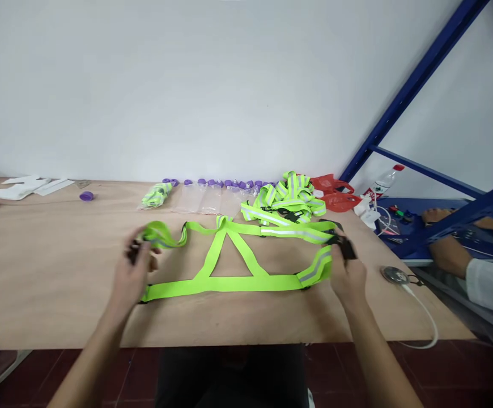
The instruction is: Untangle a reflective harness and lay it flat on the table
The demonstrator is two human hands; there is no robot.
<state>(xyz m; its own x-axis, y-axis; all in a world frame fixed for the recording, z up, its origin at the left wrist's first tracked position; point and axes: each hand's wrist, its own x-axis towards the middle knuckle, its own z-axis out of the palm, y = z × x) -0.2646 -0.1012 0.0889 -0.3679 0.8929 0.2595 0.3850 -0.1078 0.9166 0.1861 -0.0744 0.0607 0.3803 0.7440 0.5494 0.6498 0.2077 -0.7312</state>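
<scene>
A neon green reflective harness (246,283) lies spread over the table in front of me, its straps forming a triangle in the middle. My left hand (134,272) grips its left end, with the looped strap and a dark buckle between the fingers. At the other end, my right hand (348,272) is closed on a black buckle (345,247) where two grey-striped straps meet. Just behind, a tangled pile of similar straps (289,198) rests near the wall.
Along the wall lie clear plastic bags (204,198), a bagged green harness (156,195), several purple caps (229,183) and a red bag (335,192). A cabled round metal device (395,275) sits right. Beyond the blue frame (416,85) shows another person's arm (450,255).
</scene>
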